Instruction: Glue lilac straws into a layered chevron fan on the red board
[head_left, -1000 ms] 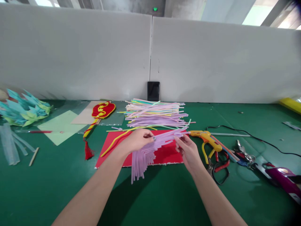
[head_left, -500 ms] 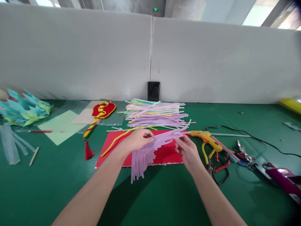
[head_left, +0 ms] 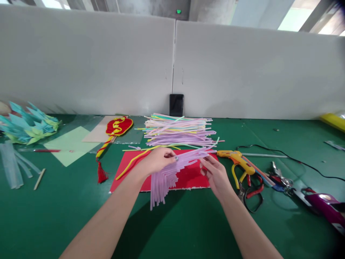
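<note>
With the left hand [head_left: 161, 159] firmly pinching strips [head_left: 176, 169] across the board's [head_left: 192, 177] near edge, right hand [head_left: 216, 173] nearly closed, grip unclear, should tug gently.

Soft, fairly even light reaches the left hand [head_left: 163, 160] and right hand [head_left: 215, 174], while a window [head_left: 295, 18] high beyond them glares nearly white. Below the left hand, a diffuse shadow [head_left: 147, 221] darkens the green table [head_left: 43, 223]. Purple strips [head_left: 185, 160] between the hands lack crisp detail. Far above both, the pale partition [head_left: 88, 64] bows along its top edge.
</note>
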`<action>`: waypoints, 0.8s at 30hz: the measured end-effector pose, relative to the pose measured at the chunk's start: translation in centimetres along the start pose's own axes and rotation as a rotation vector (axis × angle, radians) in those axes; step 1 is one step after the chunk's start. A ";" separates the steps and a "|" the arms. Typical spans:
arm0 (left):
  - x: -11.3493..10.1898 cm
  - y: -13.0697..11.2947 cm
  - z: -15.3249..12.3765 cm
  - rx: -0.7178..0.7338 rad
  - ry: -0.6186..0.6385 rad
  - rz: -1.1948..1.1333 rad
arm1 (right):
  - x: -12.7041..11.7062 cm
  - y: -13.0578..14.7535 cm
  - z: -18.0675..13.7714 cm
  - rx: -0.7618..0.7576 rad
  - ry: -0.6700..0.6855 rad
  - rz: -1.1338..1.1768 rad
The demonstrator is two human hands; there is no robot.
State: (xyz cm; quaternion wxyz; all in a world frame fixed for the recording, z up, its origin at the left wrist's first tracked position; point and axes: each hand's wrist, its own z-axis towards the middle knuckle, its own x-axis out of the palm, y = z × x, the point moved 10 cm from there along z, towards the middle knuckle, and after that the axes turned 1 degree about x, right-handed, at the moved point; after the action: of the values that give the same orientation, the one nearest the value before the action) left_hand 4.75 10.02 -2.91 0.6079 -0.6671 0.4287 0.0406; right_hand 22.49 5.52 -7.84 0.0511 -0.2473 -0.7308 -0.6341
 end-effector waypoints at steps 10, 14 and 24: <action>0.1 0.2 0.1 0.000 -0.003 -0.002 | -0.4 -0.4 0.0 0.023 -0.005 -0.002; 0.1 0.2 0.1 0.001 -0.002 -0.006 | -0.5 -0.5 0.1 0.031 -0.006 0.015; 0.0 0.1 0.1 -0.008 -0.008 -0.006 | -0.5 -0.3 0.2 0.003 -0.035 0.016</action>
State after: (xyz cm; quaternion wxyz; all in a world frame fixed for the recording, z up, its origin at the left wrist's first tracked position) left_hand 4.75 10.07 -3.02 0.6070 -0.6707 0.4240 0.0432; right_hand 22.83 5.59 -8.36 0.0436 -0.2640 -0.7305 -0.6283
